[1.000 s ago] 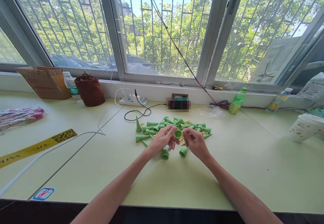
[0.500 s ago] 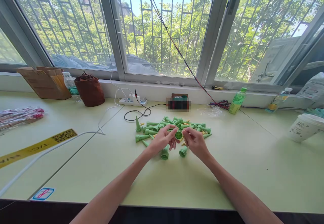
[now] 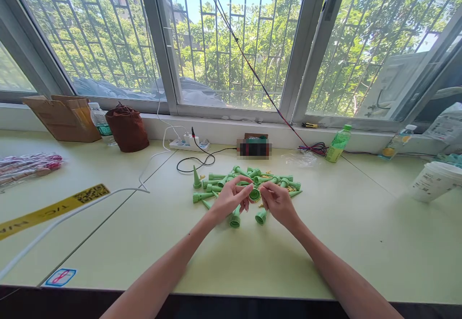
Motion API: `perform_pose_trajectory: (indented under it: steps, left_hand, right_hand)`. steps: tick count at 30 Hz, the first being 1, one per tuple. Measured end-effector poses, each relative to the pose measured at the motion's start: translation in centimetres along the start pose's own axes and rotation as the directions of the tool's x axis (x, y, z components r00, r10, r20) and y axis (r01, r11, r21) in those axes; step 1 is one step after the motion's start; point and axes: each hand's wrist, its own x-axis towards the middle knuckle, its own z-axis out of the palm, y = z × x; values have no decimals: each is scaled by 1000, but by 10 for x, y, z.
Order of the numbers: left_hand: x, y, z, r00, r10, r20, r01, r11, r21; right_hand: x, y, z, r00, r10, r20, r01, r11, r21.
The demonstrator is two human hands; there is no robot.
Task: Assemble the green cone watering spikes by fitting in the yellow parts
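A pile of several green plastic cone-shaped spikes (image 3: 231,181) lies on the pale table (image 3: 325,242), mixed with small yellow parts. My left hand (image 3: 229,198) pinches one green cone (image 3: 254,194) by its round open end, which faces me. My right hand (image 3: 277,202) is closed just to the right of that cone, fingertips touching its rim; what they pinch is too small to make out. Two more green cones (image 3: 235,219) lie under my hands at the near edge of the pile. One cone (image 3: 196,178) stands upright at the left of the pile.
A power strip (image 3: 189,142) with black and white cables sits behind the pile by the sill. A brown pouch (image 3: 127,127), water bottle and cardboard box (image 3: 63,116) stand at the back left. A green bottle (image 3: 338,144) and paper cup (image 3: 435,181) are at the right. Yellow tape (image 3: 50,210) lies left.
The held cone has dropped slightly and tilted; my fingers have shifted a little around its rim. Nothing else has moved.
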Motion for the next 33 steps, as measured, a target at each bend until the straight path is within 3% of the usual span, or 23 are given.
perform_pose_trajectory:
  steps: [9,17,33]
  left_hand:
    - [-1,-3,1,994,87,-71,-74,984,163]
    - [-4,-7,3,977,208,-44,-161,858,487]
    - [-1,-13,2,966,256,-30,-188,782,595]
  right_hand:
    - [1,5,-1,999,48,-22,-48,999,-3]
    - [3,13,-1,992,124,-27,-123,992,20]
    - [4,16,-1,988,141,-55,-141,990,6]
